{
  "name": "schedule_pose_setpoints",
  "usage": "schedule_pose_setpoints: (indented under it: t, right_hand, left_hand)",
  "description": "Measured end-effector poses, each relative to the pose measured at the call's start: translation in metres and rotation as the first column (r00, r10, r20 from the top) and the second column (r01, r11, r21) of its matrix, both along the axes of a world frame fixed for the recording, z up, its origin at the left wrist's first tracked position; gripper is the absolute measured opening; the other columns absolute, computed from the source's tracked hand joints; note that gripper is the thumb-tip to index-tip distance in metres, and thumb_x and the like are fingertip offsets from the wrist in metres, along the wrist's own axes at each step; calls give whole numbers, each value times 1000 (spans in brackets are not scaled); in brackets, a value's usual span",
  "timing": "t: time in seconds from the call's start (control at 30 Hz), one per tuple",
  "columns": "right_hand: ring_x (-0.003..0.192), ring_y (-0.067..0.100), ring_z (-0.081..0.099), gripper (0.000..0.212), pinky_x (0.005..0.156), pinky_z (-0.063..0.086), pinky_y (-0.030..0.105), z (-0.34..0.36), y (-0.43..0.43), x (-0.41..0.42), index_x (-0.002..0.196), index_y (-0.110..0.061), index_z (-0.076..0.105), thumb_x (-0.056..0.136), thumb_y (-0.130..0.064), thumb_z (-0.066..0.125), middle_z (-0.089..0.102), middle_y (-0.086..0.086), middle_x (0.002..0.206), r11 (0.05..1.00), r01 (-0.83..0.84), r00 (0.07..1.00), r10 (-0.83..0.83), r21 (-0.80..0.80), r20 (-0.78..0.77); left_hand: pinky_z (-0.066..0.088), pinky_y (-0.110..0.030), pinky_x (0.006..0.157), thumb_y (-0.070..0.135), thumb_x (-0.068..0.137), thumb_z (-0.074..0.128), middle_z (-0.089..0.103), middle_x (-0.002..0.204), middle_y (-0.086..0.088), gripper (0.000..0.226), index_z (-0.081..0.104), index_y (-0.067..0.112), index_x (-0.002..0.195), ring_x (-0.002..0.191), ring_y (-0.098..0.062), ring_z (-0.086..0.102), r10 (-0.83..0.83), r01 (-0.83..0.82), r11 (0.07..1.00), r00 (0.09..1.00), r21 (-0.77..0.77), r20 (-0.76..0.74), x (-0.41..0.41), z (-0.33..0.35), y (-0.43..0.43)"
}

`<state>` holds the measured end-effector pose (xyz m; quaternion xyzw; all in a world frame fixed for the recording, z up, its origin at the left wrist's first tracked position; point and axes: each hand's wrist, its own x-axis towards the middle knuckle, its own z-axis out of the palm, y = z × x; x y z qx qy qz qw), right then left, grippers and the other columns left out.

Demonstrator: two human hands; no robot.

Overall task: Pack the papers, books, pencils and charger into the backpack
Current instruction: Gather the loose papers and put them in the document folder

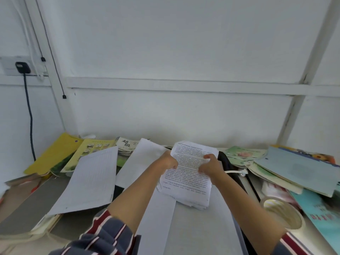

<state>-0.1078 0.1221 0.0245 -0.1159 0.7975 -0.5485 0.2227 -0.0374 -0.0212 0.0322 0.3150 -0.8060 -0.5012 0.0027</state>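
Left hand [170, 161], right hand [211, 165] pinch papers [187, 183] by sides near table [202, 223] back edge; better square stack, lift level.

The printed stack [187, 183] is a thick bundle of white sheets covered in text, and its far end curls upward. Your left hand [170, 161] and right hand [211, 165] grip its side edges. A lined sheet [90, 181] lies loose to the left, overlapping a yellow book [55, 153] and a green-yellow book [92, 150]. To the right, a light blue book [298, 168] tops an overlapping pile.
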Motion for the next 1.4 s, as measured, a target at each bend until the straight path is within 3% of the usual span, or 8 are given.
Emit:
schedule_pose_setpoints:
  t: [0.2,0.37,0.8,0.9,1.0,1.1,1.2,1.4]
  right_hand:
    - [90,24,47,49,79,48,38,-4,-7,-8,124,-6,42,80,13,52,46,14,105,997,77,997,-77,-27,32]
    - [91,27,47,54,73,46,34,-6,-5,-10,126,-5,40,78,16,53,47,20,118,984,143,986,-133,-103,97]
    - [107,28,47,52,83,43,41,28,16,19,114,-17,42,74,12,59,43,14,129,888,158,983,-98,-432,156]
    - [114,30,47,63,92,44,45,34,11,40,127,-18,38,77,14,59,40,14,134,881,131,979,-42,-455,200]
    - [121,33,43,73,98,43,48,31,1,70,139,-16,31,78,14,59,36,14,138,918,48,979,35,-393,200]
    - [114,31,44,73,95,42,44,17,-9,102,137,-13,30,76,13,61,38,19,136,958,0,986,48,-286,159]
    - [120,32,43,73,96,41,42,1,-13,128,138,-9,27,77,13,60,39,20,135,985,-48,988,72,-168,140]
    - [121,34,46,71,101,42,43,-16,-11,157,143,-7,15,84,0,55,46,19,130,987,-78,995,85,138,-45]
  left_hand:
    - [45,-30,79,-9,83,50,52,110,-12,29,47,7,107,100,-26,50,-3,4,998,1000,56,-8,-8,-2,0]
    - [46,-36,84,-7,85,53,52,122,-16,49,39,9,128,109,-31,51,-7,10,993,1000,119,-24,-5,4,0]
    - [47,-38,88,-13,86,46,52,129,-9,62,31,15,139,115,-27,51,-69,174,937,942,303,-328,46,49,3]
    - [47,-39,89,-13,86,48,54,123,-7,61,33,16,138,112,-26,52,-46,144,951,941,274,-335,77,62,-9]
    - [47,-44,94,-6,84,56,54,125,-14,53,40,6,133,115,-31,54,14,29,980,977,198,-214,109,59,-22]
    - [46,-46,98,8,67,71,54,127,-14,70,44,5,132,114,-30,54,27,-27,999,1000,45,8,139,43,-30]
    - [45,-43,99,0,78,64,56,126,-16,51,50,1,127,114,-30,55,11,-7,1000,992,-28,128,159,26,-26]
    - [43,-35,94,-4,82,62,54,121,-20,37,54,-1,118,116,-31,51,-9,38,987,985,-158,175,171,-7,-14]
